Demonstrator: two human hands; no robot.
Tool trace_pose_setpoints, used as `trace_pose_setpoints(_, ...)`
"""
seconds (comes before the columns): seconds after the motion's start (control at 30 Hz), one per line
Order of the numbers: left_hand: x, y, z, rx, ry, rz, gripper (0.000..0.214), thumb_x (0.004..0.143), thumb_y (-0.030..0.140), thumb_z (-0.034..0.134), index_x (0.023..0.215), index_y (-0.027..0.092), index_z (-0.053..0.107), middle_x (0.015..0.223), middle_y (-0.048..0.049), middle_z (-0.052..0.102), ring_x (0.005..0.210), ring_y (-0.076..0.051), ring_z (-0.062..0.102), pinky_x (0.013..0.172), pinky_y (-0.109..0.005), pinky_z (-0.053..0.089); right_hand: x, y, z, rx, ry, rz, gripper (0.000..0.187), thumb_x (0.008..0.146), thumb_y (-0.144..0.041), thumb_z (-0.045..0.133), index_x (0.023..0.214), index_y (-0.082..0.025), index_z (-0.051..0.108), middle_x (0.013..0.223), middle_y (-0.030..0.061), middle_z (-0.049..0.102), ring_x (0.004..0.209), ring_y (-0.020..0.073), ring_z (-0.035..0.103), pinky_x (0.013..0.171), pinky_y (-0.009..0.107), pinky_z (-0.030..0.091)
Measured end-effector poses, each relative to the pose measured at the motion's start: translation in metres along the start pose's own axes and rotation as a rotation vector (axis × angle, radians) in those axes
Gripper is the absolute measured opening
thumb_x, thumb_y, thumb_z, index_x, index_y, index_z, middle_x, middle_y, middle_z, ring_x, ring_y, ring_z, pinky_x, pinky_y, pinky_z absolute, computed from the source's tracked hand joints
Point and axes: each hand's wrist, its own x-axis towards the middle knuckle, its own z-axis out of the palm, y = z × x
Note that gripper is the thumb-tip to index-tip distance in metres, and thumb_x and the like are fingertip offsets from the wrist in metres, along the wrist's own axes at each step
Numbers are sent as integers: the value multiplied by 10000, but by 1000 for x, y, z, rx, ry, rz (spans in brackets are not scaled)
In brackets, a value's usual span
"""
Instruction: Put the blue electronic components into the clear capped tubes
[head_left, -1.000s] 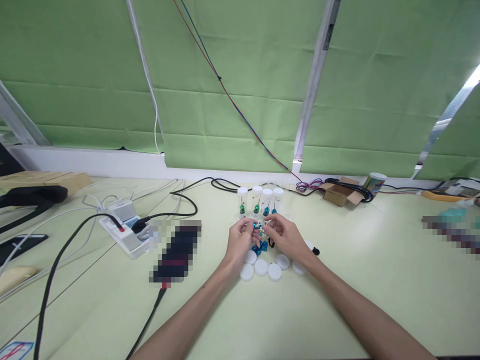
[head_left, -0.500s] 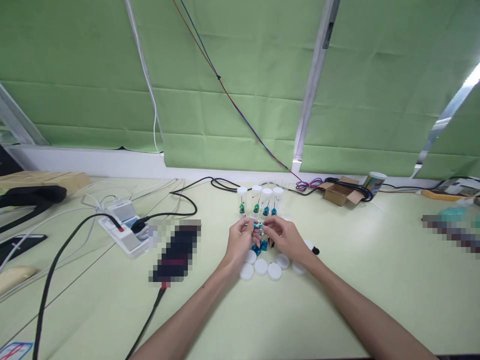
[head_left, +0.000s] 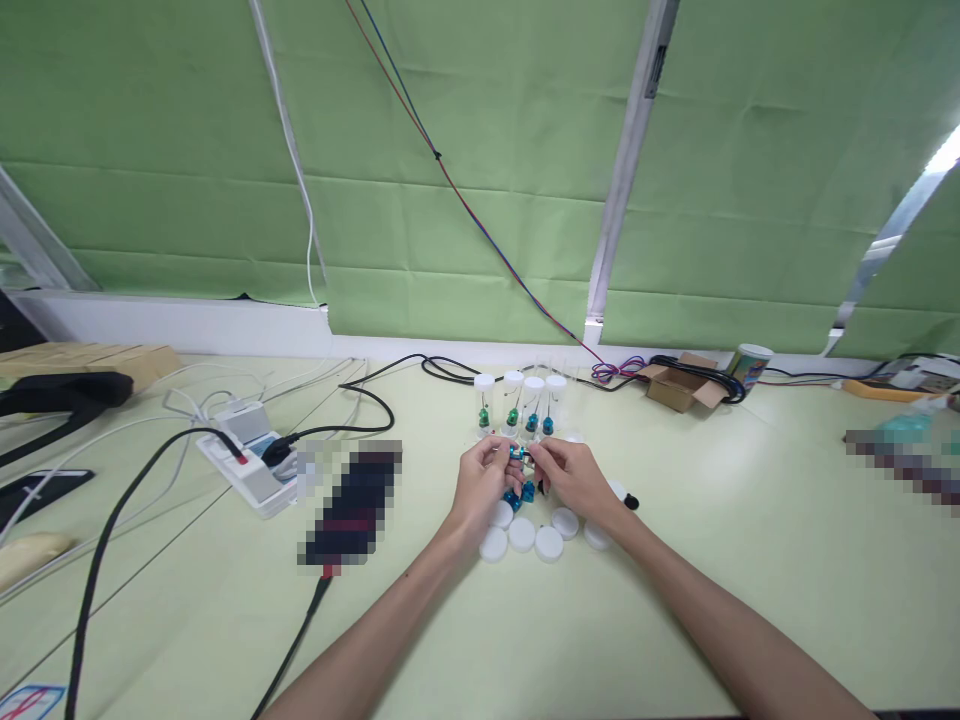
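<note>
1. Occupying the centre, a small, stubby, bright-blue-and-pale piece [head_left: 517, 453], plastic by appearance, was found raised above the flat, pale yellow-green tabletop [head_left: 720, 560].
2. Change noted: the right hand [head_left: 571, 475] had dipped slightly and its fingers had drawn in beside the piece, which had barely shifted. In this inspector's judgement, the fine fingerwork was continuing at the same spot.
3. Orientation: the long axis appeared to run crosswise, left to right. Which end was the front could not be determined.
4. Left hand [head_left: 484, 478]: fingers curled, thumb and fingertips pinched on the piece.
5. Right hand: fingers bent, tips nearly together at the piece's right end. Whether they gripped it or a tiny dark part could not be told.
6. Below the hands lay loose, glossy blue parts [head_left: 528, 491]; nearer the person, flat, round white lids [head_left: 522, 534].
7. Beyond the hands, four clear, cylindrical, white-capped containers [head_left: 484, 382] stood in a row, two showing green pieces and two blue.
</note>
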Motion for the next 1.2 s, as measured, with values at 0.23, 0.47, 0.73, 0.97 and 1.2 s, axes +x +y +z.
trace_pose_setpoints(0.23, 1, -1, 0, -22, 29, 1, 287, 744, 403, 679, 787, 128, 605, 578, -17, 565, 473, -116, 556, 413, -219, 463, -1, 1, 0, 71, 12, 10, 302, 892, -480, 485, 935, -203, 598, 725, 23, 650, 562, 152, 574, 558, 275, 467)
trace_pose_setpoints(0.47, 1, -1, -1, -24, 35, 5, 283, 748, 400, 676, 784, 129, 603, 583, -22, 573, 470, -109, 551, 418, -210, 458, -2, 2, 1, 91, -5, -30, 243, 873, -415, 537, 984, -201, 566, 824, 29, 643, 602, 140, 586, 571, 267, 474)
trace_pose_setpoints(0.73, 0, 0, 0, -9, 11, -11, 288, 748, 409, 672, 786, 131, 609, 568, -20, 571, 476, -122, 558, 422, -218, 459, -1, 1, 1, 69, -18, -16, 308, 912, -460, 466, 801, -198, 585, 655, 5, 627, 550, 143, 562, 565, 264, 452)
trace_pose_setpoints(0.97, -1, 1, 1, -26, -1, -10, 308, 720, 433, 691, 778, 142, 606, 569, -4, 560, 481, -123, 558, 422, -223, 461, 0, 1, 1, 11, -11, -19, 442, 935, -473, 413, 597, -207, 517, 553, -4, 611, 500, 143, 535, 545, 264, 421)
trace_pose_setpoints(1.2, -1, 0, 1, -37, 7, -11, 329, 704, 437, 704, 782, 134, 600, 566, -5, 561, 477, -122, 558, 417, -223, 457, 0, 2, 1, -21, -5, -2, 480, 948, -485, 371, 590, -201, 519, 551, 1, 611, 508, 146, 546, 555, 267, 428)
